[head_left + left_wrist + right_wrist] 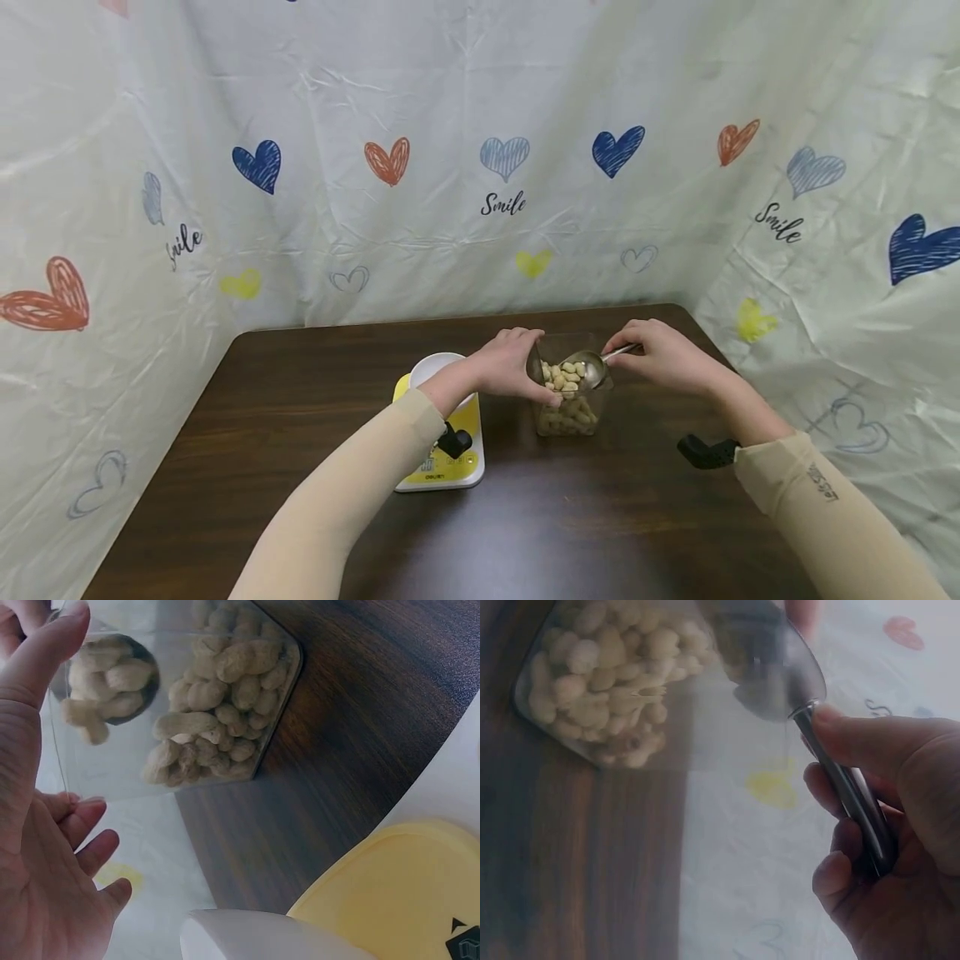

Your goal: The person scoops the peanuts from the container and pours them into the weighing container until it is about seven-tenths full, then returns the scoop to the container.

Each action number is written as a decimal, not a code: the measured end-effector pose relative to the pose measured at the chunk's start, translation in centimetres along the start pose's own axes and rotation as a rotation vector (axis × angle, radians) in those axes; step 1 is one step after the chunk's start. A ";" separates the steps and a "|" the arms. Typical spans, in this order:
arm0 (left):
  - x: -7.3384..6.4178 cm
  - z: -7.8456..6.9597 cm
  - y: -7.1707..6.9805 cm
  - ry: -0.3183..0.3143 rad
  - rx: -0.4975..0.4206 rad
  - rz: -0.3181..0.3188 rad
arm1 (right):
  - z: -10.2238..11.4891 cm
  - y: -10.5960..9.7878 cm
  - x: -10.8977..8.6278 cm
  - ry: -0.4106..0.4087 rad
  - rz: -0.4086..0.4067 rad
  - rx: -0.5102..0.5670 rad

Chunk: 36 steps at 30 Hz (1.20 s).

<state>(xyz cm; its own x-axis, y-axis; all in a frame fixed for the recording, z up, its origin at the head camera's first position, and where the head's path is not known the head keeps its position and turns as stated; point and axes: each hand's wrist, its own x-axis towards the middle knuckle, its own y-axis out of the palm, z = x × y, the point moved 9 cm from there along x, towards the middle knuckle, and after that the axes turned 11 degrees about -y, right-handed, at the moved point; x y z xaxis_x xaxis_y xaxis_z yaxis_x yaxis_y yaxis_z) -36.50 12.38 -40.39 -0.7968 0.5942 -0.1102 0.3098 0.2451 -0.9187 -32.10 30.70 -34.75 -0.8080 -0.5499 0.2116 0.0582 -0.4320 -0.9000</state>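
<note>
A clear plastic container [567, 342] with unshelled peanuts [572, 411] inside stands on the table. My left hand [510, 367] grips it at the upper left, thumb on the near side and fingers on the far side. My right hand [660, 357] holds a metal scoop [594, 369] by its handle. In the left wrist view, several peanuts [127, 675] lie in the scoop's bowl, seen through the container wall above the rest. The right wrist view shows fingers curled around the scoop handle [855, 802].
Left of the container, a yellow-and-white digital kitchen scale [459, 468] bears a white bowl [431, 365], partly hidden behind my left forearm. The dark wooden table [300, 417] meets a white curtain [435, 250] with printed hearts at the back and sides.
</note>
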 end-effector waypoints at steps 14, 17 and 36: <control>-0.2 -0.1 0.4 0.002 0.008 0.005 | -0.1 0.8 -0.3 0.024 0.028 0.018; -0.2 -0.1 0.5 0.008 0.007 0.004 | 0.1 0.4 -0.5 0.030 0.024 0.022; 0.1 0.0 0.1 0.016 -0.005 -0.027 | -0.4 0.1 -0.8 0.046 -0.024 0.054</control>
<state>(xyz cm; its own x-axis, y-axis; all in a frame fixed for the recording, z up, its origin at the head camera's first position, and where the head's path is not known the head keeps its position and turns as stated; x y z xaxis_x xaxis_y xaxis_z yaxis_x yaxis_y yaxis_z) -36.53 12.48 -40.53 -0.7966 0.5993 -0.0791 0.2910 0.2654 -0.9192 -31.71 31.42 -35.14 -0.8358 -0.5056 0.2142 0.0686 -0.4831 -0.8729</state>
